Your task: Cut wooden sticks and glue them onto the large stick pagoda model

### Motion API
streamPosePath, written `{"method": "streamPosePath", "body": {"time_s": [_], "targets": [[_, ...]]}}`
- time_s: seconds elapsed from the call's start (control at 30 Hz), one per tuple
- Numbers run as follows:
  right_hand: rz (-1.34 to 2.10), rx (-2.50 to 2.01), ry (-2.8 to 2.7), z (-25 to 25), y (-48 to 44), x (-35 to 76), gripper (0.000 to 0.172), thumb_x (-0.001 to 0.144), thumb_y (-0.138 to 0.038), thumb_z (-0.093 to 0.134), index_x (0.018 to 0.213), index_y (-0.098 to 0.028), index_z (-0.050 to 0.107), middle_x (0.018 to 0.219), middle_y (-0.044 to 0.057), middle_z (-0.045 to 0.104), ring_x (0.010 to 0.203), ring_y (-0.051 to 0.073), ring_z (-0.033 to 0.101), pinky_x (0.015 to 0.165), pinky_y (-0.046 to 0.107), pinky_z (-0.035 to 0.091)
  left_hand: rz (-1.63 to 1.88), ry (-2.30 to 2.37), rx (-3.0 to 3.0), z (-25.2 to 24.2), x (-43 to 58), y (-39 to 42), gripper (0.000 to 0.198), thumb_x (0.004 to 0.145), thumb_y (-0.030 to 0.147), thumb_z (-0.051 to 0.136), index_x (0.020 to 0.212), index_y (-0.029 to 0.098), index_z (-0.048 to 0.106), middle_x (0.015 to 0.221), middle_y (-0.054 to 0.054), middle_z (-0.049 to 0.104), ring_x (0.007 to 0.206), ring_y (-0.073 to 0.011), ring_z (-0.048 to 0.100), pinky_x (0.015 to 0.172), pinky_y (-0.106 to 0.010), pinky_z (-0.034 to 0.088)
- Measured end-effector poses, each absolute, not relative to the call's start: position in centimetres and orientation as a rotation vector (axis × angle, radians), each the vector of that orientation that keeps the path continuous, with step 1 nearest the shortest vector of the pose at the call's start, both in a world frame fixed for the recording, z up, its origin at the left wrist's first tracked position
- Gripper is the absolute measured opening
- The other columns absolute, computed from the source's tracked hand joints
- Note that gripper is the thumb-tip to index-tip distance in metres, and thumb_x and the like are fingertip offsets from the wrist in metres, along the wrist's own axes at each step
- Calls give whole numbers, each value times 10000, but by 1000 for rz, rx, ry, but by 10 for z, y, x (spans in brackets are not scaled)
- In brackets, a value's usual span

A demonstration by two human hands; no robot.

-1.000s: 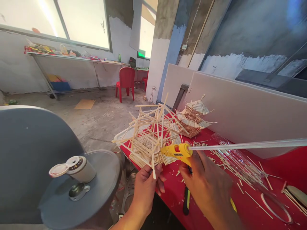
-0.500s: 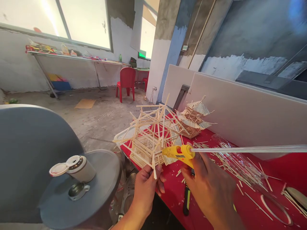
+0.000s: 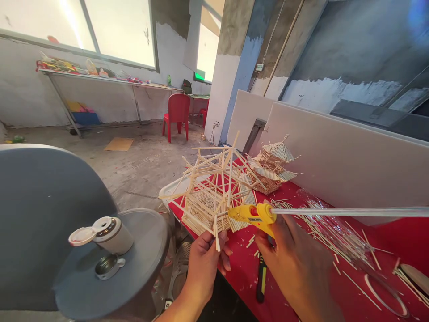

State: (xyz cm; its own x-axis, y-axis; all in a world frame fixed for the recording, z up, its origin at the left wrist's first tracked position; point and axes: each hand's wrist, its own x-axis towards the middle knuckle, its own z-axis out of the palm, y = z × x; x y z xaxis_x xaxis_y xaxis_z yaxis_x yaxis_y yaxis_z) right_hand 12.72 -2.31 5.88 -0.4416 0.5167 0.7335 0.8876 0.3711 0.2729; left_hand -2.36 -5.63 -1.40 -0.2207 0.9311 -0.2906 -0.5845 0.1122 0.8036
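A framework of thin wooden sticks (image 3: 204,205) stands at the near left edge of the red table (image 3: 244,264). My left hand (image 3: 206,255) pinches the lower end of a light stick (image 3: 217,235) at the framework's front corner. In my right hand (image 3: 291,250) is a yellow glue gun (image 3: 253,213), its tip pointing left at the framework beside that corner; whether it touches is too small to tell. A long clear glue stick (image 3: 345,212) sticks out of the gun's back to the right.
Behind stands a smaller stick pagoda (image 3: 275,165). Loose sticks and plastic wrap (image 3: 331,223) lie to the right, a black-and-green cutter (image 3: 261,279) near my right hand. At left, a grey stool (image 3: 144,250) holds an open white cup (image 3: 115,237). White boards (image 3: 318,147) lean behind the table.
My right hand and the glue gun have shifted very slightly right. My left hand keeps its pinch on the stick, and the framework stands almost as before.
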Motion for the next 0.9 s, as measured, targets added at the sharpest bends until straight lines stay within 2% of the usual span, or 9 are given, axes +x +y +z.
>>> {"method": "streamPosePath", "body": {"time_s": [0.1, 0.33, 0.57, 0.7, 0.83, 0.9], "targets": [[-888, -1214, -2092, 59, -28, 133, 112, 918, -234, 514, 851, -193, 594, 802, 22, 698, 580, 140, 603, 552, 304, 335, 1481, 1051, 444, -14, -24, -55, 414, 667, 520, 791, 667, 149, 608, 513, 7, 619, 335, -82, 488, 331, -185, 350], [-867, -1198, -2124, 54, -35, 141, 114, 913, -224, 496, 860, -189, 591, 755, 8, 668, 560, 137, 587, 537, 294, 333, 1480, 1062, 478, -16, -21, -55, 433, 666, 528, 794, 613, 155, 582, 484, 13, 589, 334, -80, 476, 332, -185, 363], [-854, -1184, -2151, 53, -38, 143, 136, 941, -238, 483, 928, -184, 606, 790, 29, 682, 614, 154, 611, 576, 298, 364, 1496, 1068, 485, -19, -20, -56, 395, 699, 502, 780, 681, 146, 611, 521, 10, 608, 345, -87, 491, 340, -194, 364], [-868, -1184, -2147, 52, -38, 143, 157, 939, -242, 491, 998, -169, 617, 823, 42, 700, 612, 157, 618, 587, 298, 386, 1490, 1080, 502, -19, -18, -55, 404, 709, 504, 772, 646, 152, 583, 518, 8, 608, 351, -81, 484, 346, -187, 356], [-813, -1252, -2110, 49, -39, 151, 168, 921, -298, 515, 923, -184, 638, 776, 24, 693, 585, 154, 620, 564, 293, 391, 1497, 1088, 490, -18, -15, -53, 426, 671, 524, 794, 658, 155, 580, 527, 6, 615, 348, -82, 479, 336, -184, 351], [-812, -1302, -2049, 47, -39, 160, 192, 901, -346, 551, 910, -182, 649, 818, 31, 715, 608, 161, 641, 555, 292, 398, 1512, 1103, 491, -17, -14, -51, 439, 658, 535, 799, 657, 155, 580, 531, 6, 617, 339, -82, 475, 327, -187, 352]]}}
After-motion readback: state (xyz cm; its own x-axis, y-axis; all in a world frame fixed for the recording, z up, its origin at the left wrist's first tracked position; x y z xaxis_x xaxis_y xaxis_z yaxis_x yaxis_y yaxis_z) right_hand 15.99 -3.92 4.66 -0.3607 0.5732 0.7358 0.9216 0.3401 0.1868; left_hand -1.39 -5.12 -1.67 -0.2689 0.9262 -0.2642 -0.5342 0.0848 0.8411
